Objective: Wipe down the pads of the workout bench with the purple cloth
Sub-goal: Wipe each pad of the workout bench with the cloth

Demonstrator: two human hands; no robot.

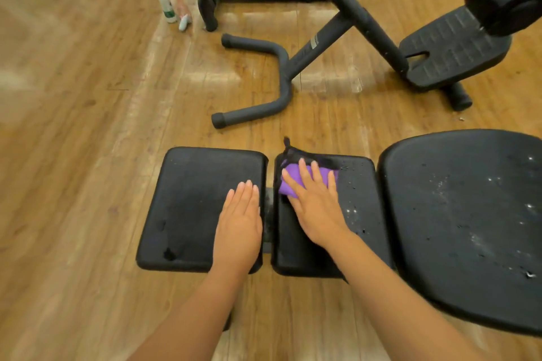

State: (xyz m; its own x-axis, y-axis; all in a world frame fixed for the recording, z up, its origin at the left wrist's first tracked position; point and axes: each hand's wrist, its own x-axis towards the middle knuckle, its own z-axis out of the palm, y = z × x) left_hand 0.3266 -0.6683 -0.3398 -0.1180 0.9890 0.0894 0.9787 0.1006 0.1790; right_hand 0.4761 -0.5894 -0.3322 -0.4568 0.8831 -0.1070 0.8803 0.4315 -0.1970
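Observation:
The workout bench has three black pads in a row. My left hand (240, 214) lies flat, fingers together, on the right side of the left pad (187, 199). My right hand (315, 199) presses the purple cloth (290, 179) flat against the far left corner of the middle pad (360, 199); the cloth shows beyond and between my fingers. Water droplets speckle the middle pad's right part and the large rounded right pad (463, 220).
Another black exercise machine (346, 14) with tube legs, a footplate (451, 50) and roller pads stands on the wooden floor beyond the bench. Two spray bottles (173, 3) stand on the floor at the far left of it.

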